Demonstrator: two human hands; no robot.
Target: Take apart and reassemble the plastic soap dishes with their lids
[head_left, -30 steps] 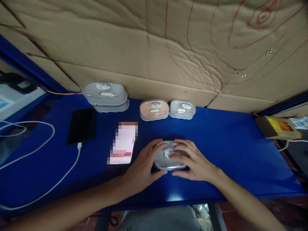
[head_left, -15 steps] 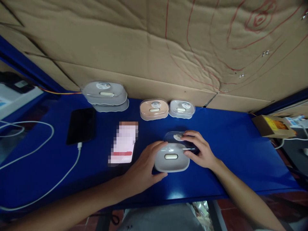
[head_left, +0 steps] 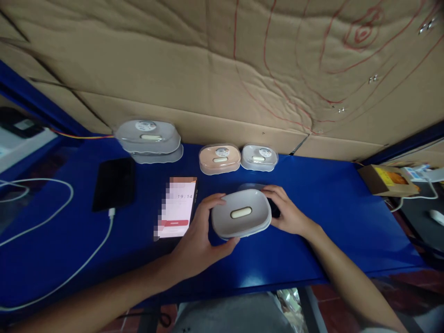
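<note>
A grey oval soap dish (head_left: 222, 215) with a cream pill-shaped piece (head_left: 241, 212) in its middle is held in my left hand (head_left: 201, 226). My thumb lies along its near edge and my fingers are at its far left rim. The dish is tilted slightly and has no cover over it. Behind it shows the edge of a clear lid (head_left: 251, 186), mostly hidden by the dish. My right hand (head_left: 289, 215) is closed around the lid's right end, close beside the dish.
A peach covered dish (head_left: 208, 161) and a grey covered dish (head_left: 249, 162) stand at the cardboard wall (head_left: 156, 60). Farther left are stacked grey dishes (head_left: 135, 143). A lit phone (head_left: 178, 203), a dark tablet (head_left: 114, 185) with white cable (head_left: 104, 240), and an open carton (head_left: 385, 180) lie around.
The lid has come off over the dish's far side and now sits behind it. My left hand has raised and tilted the dish, shifting it slightly left. The view has moved a little.
</note>
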